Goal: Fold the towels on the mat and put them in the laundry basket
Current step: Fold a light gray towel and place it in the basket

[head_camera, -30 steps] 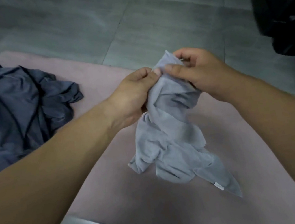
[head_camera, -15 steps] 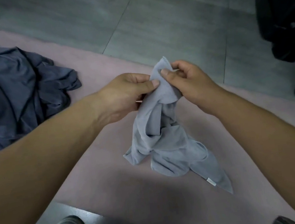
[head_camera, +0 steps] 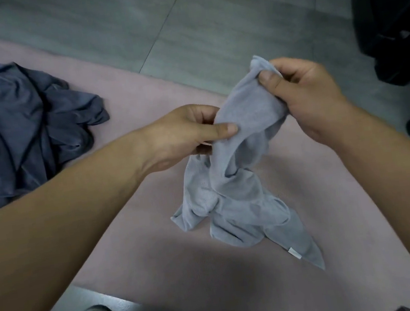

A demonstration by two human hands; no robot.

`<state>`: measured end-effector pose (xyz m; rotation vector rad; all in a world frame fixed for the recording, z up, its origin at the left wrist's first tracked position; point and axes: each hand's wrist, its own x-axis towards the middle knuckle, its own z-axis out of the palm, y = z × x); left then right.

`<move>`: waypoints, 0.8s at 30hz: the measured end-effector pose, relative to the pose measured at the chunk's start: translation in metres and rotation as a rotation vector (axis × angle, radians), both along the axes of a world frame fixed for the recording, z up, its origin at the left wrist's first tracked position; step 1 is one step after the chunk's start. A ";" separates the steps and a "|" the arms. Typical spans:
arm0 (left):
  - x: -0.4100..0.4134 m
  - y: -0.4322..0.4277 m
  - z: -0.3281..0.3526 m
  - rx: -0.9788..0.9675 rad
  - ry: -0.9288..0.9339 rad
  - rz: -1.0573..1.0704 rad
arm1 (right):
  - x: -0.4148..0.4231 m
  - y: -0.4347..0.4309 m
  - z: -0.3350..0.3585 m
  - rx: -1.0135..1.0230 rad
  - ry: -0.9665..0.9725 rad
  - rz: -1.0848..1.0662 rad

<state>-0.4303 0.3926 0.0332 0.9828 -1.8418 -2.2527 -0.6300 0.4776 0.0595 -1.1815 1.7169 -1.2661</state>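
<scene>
In the centre of the frame my right hand (head_camera: 306, 93) pinches the top corner of the light grey towel (head_camera: 233, 193) between thumb and fingers. My left hand (head_camera: 182, 134) grips the same towel a little lower. The towel hangs crumpled above the pink mat (head_camera: 158, 241). A dark blue heap of cloth (head_camera: 10, 124) lies on the mat at the upper left.

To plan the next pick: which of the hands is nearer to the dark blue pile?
Left. The left hand holds the grey towel just right of the dark blue pile; the right hand is farther right, beyond the left.
</scene>
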 end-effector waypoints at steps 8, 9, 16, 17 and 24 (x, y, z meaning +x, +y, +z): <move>-0.003 0.005 0.005 0.078 0.010 0.232 | -0.001 -0.013 0.003 -0.151 0.027 -0.309; -0.001 0.002 0.010 0.065 -0.024 0.187 | -0.001 -0.017 0.007 -0.161 -0.003 -0.321; 0.048 -0.015 -0.003 0.164 -0.022 -0.016 | 0.000 -0.037 0.006 -0.016 -0.199 -0.309; 0.056 -0.014 -0.005 0.205 0.014 0.024 | 0.002 -0.040 0.005 0.004 -0.213 -0.294; 0.098 0.001 -0.033 0.182 0.041 0.116 | 0.012 -0.072 -0.002 0.003 -0.120 -0.370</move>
